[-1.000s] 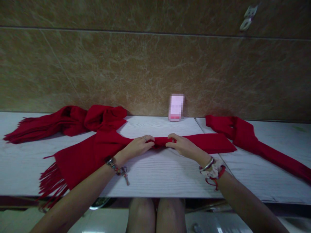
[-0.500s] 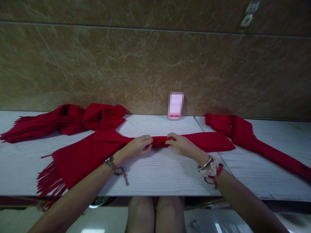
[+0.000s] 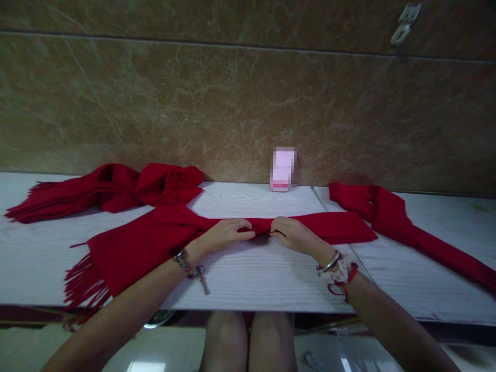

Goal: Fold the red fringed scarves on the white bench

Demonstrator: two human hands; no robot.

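A red scarf (image 3: 127, 248) lies lengthwise across the white tabletop, its fringed end spread wide at the left and hanging over the front edge. Its middle is gathered into a narrow band, and the right part (image 3: 333, 226) lies as a flat folded strip. My left hand (image 3: 227, 233) is closed on the narrow band, fingers pointing right. A short way to its right, my right hand (image 3: 296, 235) pinches the same band with bent fingers. Both palms are hidden.
A second red scarf (image 3: 163, 183) lies looped at the back left, a third (image 3: 391, 206) at the right. A pink-white box-like item (image 3: 283, 169), blurred, stands against the brown tiled wall (image 3: 217, 103). The white tabletop (image 3: 248, 281) ends just before my knees.
My left hand has slid slightly right along the band, closer to my right hand, and its fingers reach further out. The right hand keeps its pinch, and the view has shifted a little.
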